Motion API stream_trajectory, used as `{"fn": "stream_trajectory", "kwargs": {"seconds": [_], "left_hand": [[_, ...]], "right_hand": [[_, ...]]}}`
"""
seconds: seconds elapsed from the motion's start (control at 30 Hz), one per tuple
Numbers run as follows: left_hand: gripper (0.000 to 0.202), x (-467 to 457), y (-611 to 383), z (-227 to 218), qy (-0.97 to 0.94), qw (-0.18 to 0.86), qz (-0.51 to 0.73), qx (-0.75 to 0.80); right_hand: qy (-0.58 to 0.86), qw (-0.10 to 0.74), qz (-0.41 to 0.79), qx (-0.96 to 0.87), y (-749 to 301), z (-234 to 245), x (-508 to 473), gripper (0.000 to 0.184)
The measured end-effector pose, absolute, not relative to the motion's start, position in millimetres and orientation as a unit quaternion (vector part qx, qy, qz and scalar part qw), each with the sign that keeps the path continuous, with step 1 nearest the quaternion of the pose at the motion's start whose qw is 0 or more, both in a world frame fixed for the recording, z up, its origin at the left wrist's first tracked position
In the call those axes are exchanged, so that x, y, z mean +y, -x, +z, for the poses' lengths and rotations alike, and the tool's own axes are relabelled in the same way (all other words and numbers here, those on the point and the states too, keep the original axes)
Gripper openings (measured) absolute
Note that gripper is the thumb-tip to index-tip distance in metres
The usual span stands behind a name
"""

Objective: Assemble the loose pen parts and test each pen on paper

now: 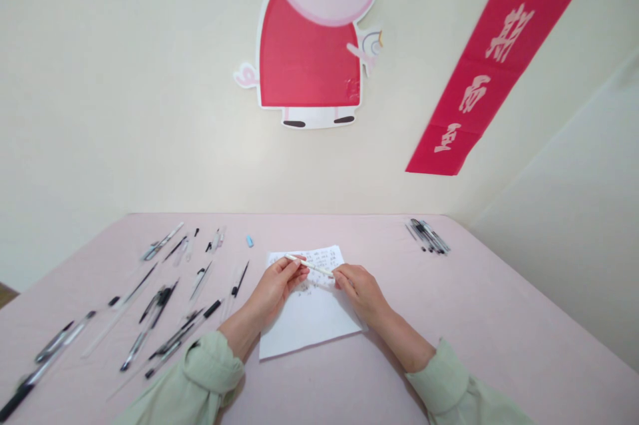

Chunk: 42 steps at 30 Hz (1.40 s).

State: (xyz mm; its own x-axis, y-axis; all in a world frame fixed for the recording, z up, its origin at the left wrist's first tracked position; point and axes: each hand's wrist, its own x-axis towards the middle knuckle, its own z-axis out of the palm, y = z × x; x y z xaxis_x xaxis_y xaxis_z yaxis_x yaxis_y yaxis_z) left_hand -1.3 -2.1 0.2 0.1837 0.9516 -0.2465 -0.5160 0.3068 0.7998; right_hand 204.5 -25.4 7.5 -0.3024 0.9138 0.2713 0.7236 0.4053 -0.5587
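A slim white pen (316, 268) lies slantwise between my two hands, above a sheet of white paper (304, 332). My left hand (280, 284) pinches its left part between thumb and fingers. At the pen's right end, my right hand (358, 289) is closed with the fingertips around it. The tip at that end is hidden by my fingers. Handwritten marks cover the upper part of the paper, partly behind my hands. To the left of my left hand lies a thin black pen piece (240, 280).
Pens, caps, refills and clear barrels lie scattered on the left of the pink-covered table (479, 345), including a dark-tipped pen (150, 328). A small blue object (250, 240) sits behind the paper. Several pens (429, 236) are grouped at the back right, before the wall.
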Motion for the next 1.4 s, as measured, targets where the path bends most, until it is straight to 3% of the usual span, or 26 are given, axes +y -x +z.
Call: {"fn": "stream_trajectory", "kwargs": {"seconds": [0.2, 0.73, 0.97, 1.1, 1.4], "left_hand": [[0.007, -3.1, 0.8, 2.2, -0.275, 0.711, 0.524, 0.381], [0.007, -3.4, 1.3, 0.1, -0.308, 0.709, 0.512, 0.375], [0.006, -2.6, 1.2, 0.4, -0.269, 0.714, 0.528, 0.372], [0.007, -2.3, 1.4, -0.1, -0.272, 0.716, 0.528, 0.368], [0.006, -2.4, 1.2, 0.2, -0.281, 0.717, 0.518, 0.373]], "right_hand": [[0.521, 0.322, 0.172, -0.772, -205.3, 6.3, -27.7, 0.003], [0.518, 0.304, 0.262, -0.755, -201.9, 5.1, -26.6, 0.031], [0.516, 0.368, 0.257, -0.730, -204.1, 0.4, -25.0, 0.012], [0.516, 0.359, 0.238, -0.741, -204.3, 1.8, -25.1, 0.001], [0.519, 0.340, 0.192, -0.760, -204.3, 4.7, -27.4, 0.014]]}}
